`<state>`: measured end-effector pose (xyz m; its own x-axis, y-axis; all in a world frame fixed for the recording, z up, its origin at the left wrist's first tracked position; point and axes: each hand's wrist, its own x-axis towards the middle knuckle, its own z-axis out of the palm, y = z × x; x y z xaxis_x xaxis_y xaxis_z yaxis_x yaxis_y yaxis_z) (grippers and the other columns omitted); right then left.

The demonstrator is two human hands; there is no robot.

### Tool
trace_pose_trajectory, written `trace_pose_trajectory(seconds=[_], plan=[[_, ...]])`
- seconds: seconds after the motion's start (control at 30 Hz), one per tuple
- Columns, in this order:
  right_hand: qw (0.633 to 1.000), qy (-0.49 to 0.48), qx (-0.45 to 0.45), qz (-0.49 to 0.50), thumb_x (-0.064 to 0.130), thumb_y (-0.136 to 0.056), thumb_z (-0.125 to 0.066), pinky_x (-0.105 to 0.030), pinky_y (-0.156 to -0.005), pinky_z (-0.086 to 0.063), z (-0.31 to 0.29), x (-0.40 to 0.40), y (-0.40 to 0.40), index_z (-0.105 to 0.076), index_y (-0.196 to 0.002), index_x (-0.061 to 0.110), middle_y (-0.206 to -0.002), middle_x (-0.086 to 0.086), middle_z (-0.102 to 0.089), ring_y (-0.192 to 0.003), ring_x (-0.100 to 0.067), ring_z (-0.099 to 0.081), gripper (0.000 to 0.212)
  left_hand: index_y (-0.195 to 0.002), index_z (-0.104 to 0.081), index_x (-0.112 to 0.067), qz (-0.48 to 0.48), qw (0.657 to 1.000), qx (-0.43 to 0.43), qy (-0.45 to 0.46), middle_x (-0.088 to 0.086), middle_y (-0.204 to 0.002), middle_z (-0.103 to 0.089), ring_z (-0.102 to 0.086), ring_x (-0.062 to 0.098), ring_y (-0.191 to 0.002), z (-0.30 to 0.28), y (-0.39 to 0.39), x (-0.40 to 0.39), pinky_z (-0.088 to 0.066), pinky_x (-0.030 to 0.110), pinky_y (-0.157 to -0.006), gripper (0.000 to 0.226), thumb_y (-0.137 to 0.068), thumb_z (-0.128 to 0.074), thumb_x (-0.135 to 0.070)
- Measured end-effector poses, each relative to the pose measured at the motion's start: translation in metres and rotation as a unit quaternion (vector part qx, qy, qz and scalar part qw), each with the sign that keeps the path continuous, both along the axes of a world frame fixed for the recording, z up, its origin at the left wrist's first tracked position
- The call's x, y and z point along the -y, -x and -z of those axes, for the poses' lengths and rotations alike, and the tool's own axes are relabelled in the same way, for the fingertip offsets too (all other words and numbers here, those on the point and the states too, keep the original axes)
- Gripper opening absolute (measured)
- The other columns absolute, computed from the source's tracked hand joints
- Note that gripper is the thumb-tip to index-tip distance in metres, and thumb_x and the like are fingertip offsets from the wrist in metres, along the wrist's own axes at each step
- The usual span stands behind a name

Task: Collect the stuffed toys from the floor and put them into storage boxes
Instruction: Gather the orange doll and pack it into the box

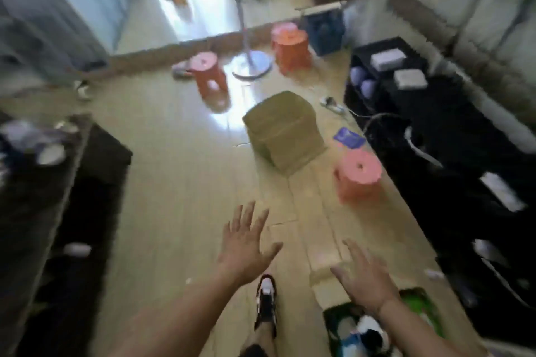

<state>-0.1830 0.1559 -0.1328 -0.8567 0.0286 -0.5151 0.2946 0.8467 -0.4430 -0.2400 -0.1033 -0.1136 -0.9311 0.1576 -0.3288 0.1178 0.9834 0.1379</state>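
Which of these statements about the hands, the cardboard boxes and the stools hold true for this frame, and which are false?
1. Both hands are spread open and hold nothing. True: the left hand and the right hand have straight fingers.
2. The closed brown cardboard box lies on the pale wooden floor. True.
3. The left hand grips a stuffed toy. False: it holds nothing.
4. The open cardboard box at the bottom edge is empty. False: soft, colourful things lie in it, too blurred to name.
5. Every plastic stool is blue. False: the nearest round plastic stool is pink, the others red or orange.
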Motion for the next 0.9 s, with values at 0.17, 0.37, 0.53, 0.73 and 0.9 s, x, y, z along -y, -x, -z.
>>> trace_pose_trajectory(seconds=[0.17, 0.37, 0.53, 0.73, 0.9], plan=[[0.966, 0.141, 0.07, -0.205, 0.052, -0.089, -0.054, -0.032, -0.101, -0.045, -0.057, 0.173, 0.006, -0.033, -0.142, 0.037, -0.137, 0.005, -0.052, -0.12, -0.013, -0.052, 0.059, -0.152, -0.011, -0.036, -0.221, 0.974, 0.044, -0.018, -0.004, -0.162, 0.01, 0.006, 0.026, -0.15, -0.026, -0.125, 0.154, -0.01, 0.05, -0.119, 0.082, -0.084, -0.035, -0.075], [0.923, 0.081, 0.153, -0.345, 0.052, -0.089, -0.054, -0.03, -0.1, -0.045, -0.037, 0.336, -0.031, -0.033, -0.144, 0.034, -0.134, 0.003, -0.054, -0.116, -0.016, -0.056, 0.061, -0.145, -0.029, -0.035, -0.386, 0.913, 0.105, -0.075, 0.006, -0.158, -0.023, -0.018, 0.03, -0.146, -0.007, -0.229, 0.277, -0.016, 0.043, -0.119, 0.102, -0.062, -0.023, -0.093], [0.92, 0.057, 0.182, -0.342, 0.055, -0.087, -0.055, -0.028, -0.095, -0.047, -0.008, 0.433, -0.044, -0.038, -0.14, 0.033, -0.131, 0.002, -0.057, -0.114, -0.016, -0.057, 0.06, -0.149, -0.022, -0.031, -0.449, 0.871, 0.156, -0.124, 0.004, -0.161, -0.016, -0.009, 0.027, -0.148, 0.031, -0.277, 0.353, -0.014, 0.043, -0.12, 0.079, -0.083, -0.048, -0.066], [0.896, -0.004, 0.225, -0.384, 0.054, -0.088, -0.054, -0.029, -0.094, -0.048, 0.053, 0.509, -0.043, -0.035, -0.141, 0.035, -0.133, 0.003, -0.056, -0.114, -0.015, -0.056, 0.059, -0.151, -0.022, -0.027, -0.516, 0.813, 0.176, -0.204, -0.002, -0.162, -0.012, -0.008, 0.021, -0.149, 0.092, -0.303, 0.401, -0.012, 0.036, -0.12, 0.084, -0.083, -0.05, -0.067], [0.86, -0.049, 0.223, -0.457, 0.05, -0.085, -0.061, -0.033, -0.098, -0.048, 0.193, 0.566, -0.023, -0.036, -0.14, 0.033, -0.134, 0.005, -0.054, -0.118, -0.015, -0.055, 0.063, -0.151, -0.025, -0.02, -0.606, 0.709, 0.162, -0.322, -0.001, -0.159, -0.022, -0.016, 0.017, -0.147, 0.23, -0.3, 0.414, -0.017, 0.032, -0.12, 0.085, -0.083, -0.06, -0.058]])
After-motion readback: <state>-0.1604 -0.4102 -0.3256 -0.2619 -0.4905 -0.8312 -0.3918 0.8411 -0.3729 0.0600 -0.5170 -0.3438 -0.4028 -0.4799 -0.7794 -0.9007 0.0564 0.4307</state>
